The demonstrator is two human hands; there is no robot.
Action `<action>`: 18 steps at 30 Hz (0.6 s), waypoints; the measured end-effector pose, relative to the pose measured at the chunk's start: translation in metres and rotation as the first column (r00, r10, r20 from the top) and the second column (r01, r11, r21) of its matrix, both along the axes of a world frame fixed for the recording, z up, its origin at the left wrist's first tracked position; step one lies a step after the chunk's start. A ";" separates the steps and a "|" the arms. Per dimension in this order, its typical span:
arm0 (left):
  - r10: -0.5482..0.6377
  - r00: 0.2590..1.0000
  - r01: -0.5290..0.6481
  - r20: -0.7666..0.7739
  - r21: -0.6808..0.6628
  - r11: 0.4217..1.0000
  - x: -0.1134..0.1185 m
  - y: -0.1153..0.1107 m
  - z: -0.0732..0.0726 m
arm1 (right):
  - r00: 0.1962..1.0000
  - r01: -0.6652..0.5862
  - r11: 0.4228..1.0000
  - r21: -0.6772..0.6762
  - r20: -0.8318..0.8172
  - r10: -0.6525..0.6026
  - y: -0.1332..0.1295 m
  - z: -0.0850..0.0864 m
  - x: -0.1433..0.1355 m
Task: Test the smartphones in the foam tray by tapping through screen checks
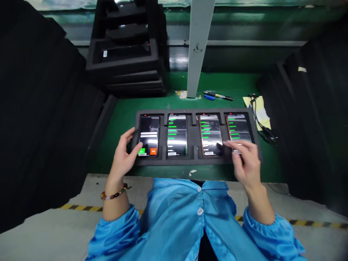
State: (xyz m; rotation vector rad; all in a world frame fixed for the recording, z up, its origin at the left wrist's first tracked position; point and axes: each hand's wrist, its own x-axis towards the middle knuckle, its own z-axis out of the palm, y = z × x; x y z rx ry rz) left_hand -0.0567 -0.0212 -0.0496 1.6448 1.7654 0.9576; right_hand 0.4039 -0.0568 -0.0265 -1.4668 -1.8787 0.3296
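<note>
A black foam tray [191, 141] holds several lit phones in a row. The leftmost phone [149, 137] shows white bars with a green and an orange button. Green bars show on the second phone [177, 136], the third phone [211, 134] and the rightmost phone [238, 127]. My left hand [125, 154] is at the tray's left end, fingers apart, thumb over the leftmost phone's green button. My right hand [247, 161] hovers over the lower part of the rightmost phone, fingers apart and holding nothing; its fingertips are slightly blurred.
Stacked black foam trays [125, 63] stand at the back left. A grey post [199, 47] rises behind the tray. Near it lie a pen [219, 95] and a blue cap [209, 97]. A black cable [258, 117] lies over yellow paper [262, 116] at the right. Dark foam stacks flank both sides.
</note>
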 end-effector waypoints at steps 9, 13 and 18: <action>-0.091 0.944 0.142 -0.318 0.140 0.980 0.038 0.024 0.038 | 0.968 0.161 0.982 -0.102 0.209 -0.137 0.017 -0.009 0.055; -0.072 0.940 0.134 -0.333 0.167 0.977 0.041 0.023 0.040 | 0.970 0.135 0.984 -0.120 0.217 -0.107 0.036 -0.006 0.053; -0.080 0.944 0.143 -0.321 0.177 0.974 0.038 0.018 0.035 | 0.980 0.130 0.987 -0.097 0.161 -0.113 0.031 -0.003 0.055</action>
